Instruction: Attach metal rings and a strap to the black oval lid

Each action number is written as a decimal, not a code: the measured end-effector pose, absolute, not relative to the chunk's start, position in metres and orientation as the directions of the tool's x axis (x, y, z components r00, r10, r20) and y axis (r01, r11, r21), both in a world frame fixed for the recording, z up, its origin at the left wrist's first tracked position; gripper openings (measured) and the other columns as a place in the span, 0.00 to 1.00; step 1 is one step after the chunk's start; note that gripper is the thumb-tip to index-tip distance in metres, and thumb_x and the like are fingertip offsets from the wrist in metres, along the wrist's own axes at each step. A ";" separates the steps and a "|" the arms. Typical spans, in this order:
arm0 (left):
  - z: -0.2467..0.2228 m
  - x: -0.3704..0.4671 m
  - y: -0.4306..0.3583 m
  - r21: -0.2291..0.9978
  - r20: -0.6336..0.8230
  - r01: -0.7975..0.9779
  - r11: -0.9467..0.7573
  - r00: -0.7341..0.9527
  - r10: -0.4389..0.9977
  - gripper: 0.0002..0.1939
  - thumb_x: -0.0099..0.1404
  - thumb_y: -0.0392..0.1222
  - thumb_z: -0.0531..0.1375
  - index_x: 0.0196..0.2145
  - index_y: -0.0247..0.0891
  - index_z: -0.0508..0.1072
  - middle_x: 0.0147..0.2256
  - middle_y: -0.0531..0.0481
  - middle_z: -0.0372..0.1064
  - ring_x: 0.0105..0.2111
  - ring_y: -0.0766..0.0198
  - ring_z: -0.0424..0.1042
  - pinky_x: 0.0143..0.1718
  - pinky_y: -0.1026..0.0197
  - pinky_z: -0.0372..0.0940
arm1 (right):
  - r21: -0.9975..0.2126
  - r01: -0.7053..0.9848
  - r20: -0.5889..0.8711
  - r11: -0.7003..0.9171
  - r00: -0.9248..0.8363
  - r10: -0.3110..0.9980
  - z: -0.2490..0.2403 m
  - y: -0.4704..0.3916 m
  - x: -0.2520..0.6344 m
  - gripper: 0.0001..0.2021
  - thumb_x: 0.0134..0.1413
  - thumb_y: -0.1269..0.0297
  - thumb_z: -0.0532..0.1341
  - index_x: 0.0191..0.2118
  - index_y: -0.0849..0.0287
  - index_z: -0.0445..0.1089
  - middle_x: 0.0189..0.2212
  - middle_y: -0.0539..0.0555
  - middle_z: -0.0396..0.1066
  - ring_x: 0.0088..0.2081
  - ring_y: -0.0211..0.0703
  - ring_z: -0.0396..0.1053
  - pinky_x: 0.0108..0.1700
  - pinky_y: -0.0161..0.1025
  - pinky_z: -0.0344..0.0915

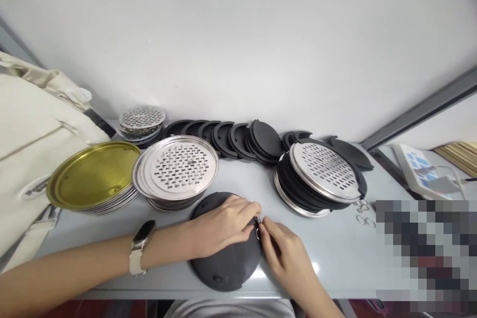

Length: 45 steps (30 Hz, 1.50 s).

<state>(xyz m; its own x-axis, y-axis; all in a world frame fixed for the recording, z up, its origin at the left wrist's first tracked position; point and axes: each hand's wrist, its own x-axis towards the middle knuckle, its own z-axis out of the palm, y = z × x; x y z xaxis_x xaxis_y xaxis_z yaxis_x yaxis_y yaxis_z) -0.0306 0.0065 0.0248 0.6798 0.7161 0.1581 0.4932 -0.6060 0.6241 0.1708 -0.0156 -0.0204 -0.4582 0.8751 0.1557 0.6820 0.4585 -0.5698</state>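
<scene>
A black round disc (227, 263) lies flat on the table close to me. Across its upper part reaches my left hand (233, 221), with a watch on the wrist; its fingers pinch a small metal piece (257, 219) at the disc's right edge. My right hand (285, 246) is just right of that edge, thumb and index finger closed on a small metal ring (258, 234). The ring and the metal piece are close together; whether they are joined cannot be made out.
Gold plate (95, 174) on a stack at left; perforated silver discs (182, 166) beside it. Black discs (266, 139) lean along the wall. Another stack (324, 171) stands right, near loose metal rings (365, 220). A cream bag (33, 124) is far left, a white device (421, 169) far right.
</scene>
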 end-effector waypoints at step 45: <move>0.021 -0.029 0.005 0.416 0.227 0.531 -0.738 0.725 0.650 0.09 0.70 0.32 0.49 0.47 0.34 0.61 0.40 0.46 0.67 0.42 0.59 0.67 0.48 0.56 0.60 | -0.703 0.480 0.377 0.524 -0.373 0.848 -0.017 -0.020 0.175 0.07 0.62 0.73 0.55 0.43 0.55 0.66 0.36 0.55 0.70 0.39 0.46 0.69 0.41 0.41 0.66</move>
